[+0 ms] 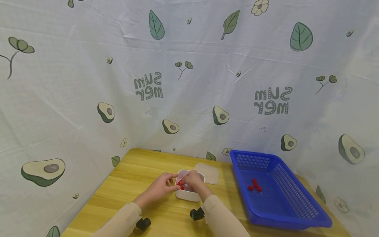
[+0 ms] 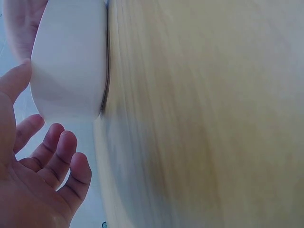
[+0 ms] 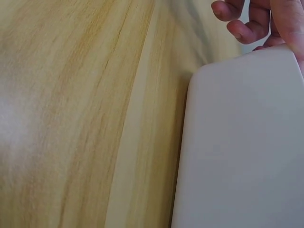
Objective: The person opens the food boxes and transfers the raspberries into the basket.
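A small white box (image 1: 188,196) with rounded corners stands on the wooden table, small red pieces (image 1: 182,188) inside it. My left hand (image 1: 160,188) holds the box at its left end, thumb on the rim and index fingertip at the corner. The other fingers of that hand (image 2: 38,185) curl loosely in the air. Reaching over the box's right side, my right hand (image 1: 193,180) has its fingertips down inside; the walls and the hand itself hide what they touch. Only the box's pale outer wall (image 3: 242,142) and the left hand's fingers (image 3: 254,28) show in the right wrist view.
A flat pale lid-like sheet (image 1: 211,173) lies just behind the box. To the right, a large blue plastic basket (image 1: 241,191) contains several small red pieces (image 1: 255,185). A patterned white curtain (image 1: 189,98) hangs behind the table (image 1: 142,164).
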`<action>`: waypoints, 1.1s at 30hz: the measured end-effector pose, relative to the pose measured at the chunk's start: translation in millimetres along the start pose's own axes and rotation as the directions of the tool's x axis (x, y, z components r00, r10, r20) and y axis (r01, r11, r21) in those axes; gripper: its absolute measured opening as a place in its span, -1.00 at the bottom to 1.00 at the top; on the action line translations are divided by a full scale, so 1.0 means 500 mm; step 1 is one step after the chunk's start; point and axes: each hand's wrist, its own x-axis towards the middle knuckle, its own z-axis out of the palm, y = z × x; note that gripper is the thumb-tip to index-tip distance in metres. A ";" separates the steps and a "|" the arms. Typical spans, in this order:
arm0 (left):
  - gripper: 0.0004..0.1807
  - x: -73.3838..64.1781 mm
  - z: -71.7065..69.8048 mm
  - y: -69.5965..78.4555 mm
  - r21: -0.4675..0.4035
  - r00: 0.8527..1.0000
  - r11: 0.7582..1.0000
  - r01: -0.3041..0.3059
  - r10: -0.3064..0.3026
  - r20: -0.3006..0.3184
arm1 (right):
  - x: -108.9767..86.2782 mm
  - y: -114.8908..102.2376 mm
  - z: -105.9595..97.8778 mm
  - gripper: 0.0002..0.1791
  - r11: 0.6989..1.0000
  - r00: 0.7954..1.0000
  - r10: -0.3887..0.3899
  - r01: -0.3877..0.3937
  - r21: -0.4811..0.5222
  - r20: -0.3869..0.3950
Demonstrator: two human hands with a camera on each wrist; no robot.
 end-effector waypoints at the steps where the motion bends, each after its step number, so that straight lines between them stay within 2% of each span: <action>1: -0.35 0.001 0.000 0.000 0.001 1.000 1.000 0.002 -0.002 0.000 | 0.000 -0.001 -0.001 -0.90 1.000 1.000 0.001 -0.001 -0.002 0.000; 9: -0.37 0.009 -0.003 0.004 -0.005 1.000 1.000 0.015 -0.015 0.009 | -0.001 -0.015 -0.017 -0.90 0.999 1.000 0.009 -0.008 -0.033 0.018; 15: -0.36 0.006 -0.004 0.005 -0.017 1.000 1.000 0.014 -0.014 0.010 | -0.006 -0.029 -0.032 -0.86 0.997 0.997 -0.047 0.050 -0.060 0.053; 20: -0.35 0.002 -0.001 0.001 -0.013 0.999 0.999 0.030 -0.030 0.016 | -0.020 -0.042 -0.044 -0.92 0.994 0.995 -0.075 0.080 -0.072 0.065; 33: -0.38 0.000 -0.001 -0.002 -0.019 1.000 1.000 0.024 -0.024 0.016 | -0.037 -0.062 -0.112 -0.87 0.996 0.993 -0.071 0.076 -0.055 0.091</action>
